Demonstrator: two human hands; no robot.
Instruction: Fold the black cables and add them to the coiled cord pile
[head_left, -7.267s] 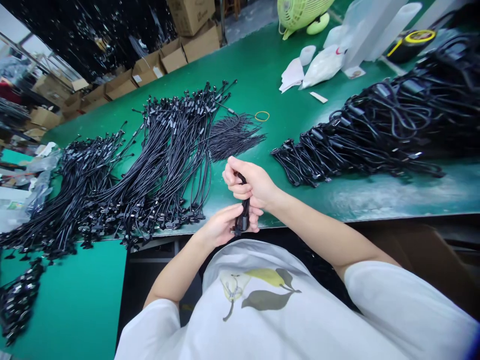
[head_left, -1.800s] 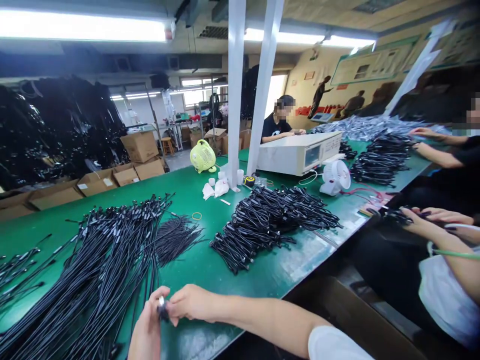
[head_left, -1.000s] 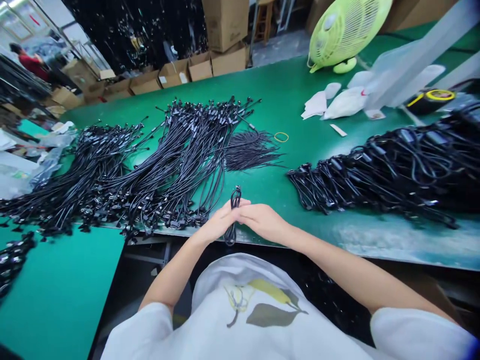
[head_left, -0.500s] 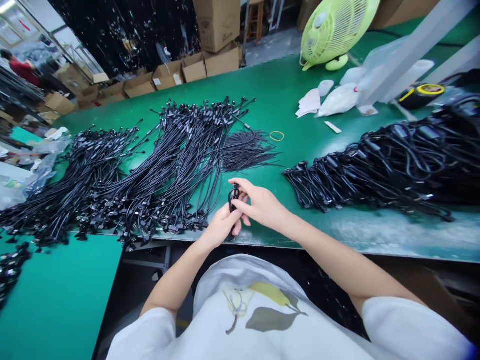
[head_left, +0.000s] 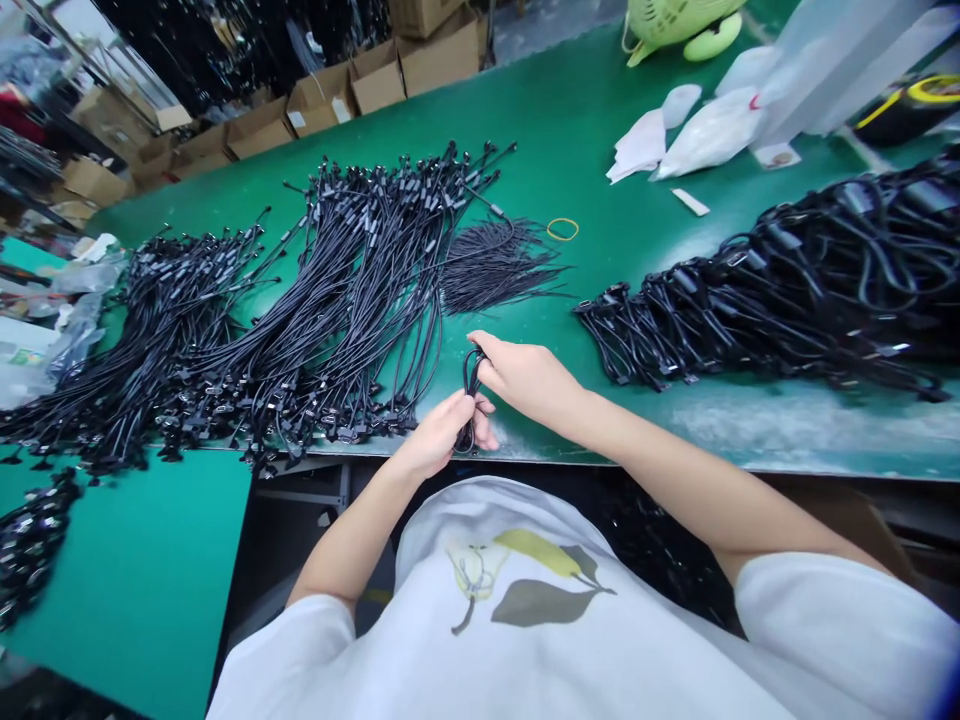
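Note:
A coiled black cable [head_left: 470, 377] is held between my two hands above the front edge of the green table [head_left: 525, 440]. My left hand [head_left: 448, 430] pinches the lower part of the coil. At its upper end, the fingers of my right hand [head_left: 521, 372] are closed on the same cable; their tips are partly hidden. Just beyond lies a bunch of thin black ties [head_left: 495, 262]. Loose black cables [head_left: 352, 300] with plugs at both ends are spread to the left. On the right is a long heap of bundled black cables [head_left: 787, 290].
A yellow rubber band [head_left: 562, 230] lies behind the ties. Farther back are a white plastic bag [head_left: 709, 135], a tape measure [head_left: 907, 108] and a green fan [head_left: 675, 25]. Open cardboard boxes [head_left: 322, 100] line the far edge. More cables [head_left: 37, 540] lie on a lower-left surface.
My right hand has turned and drawn its fingers in at the upper end of the coil. My left hand keeps its grip. The view has tipped slightly downward.

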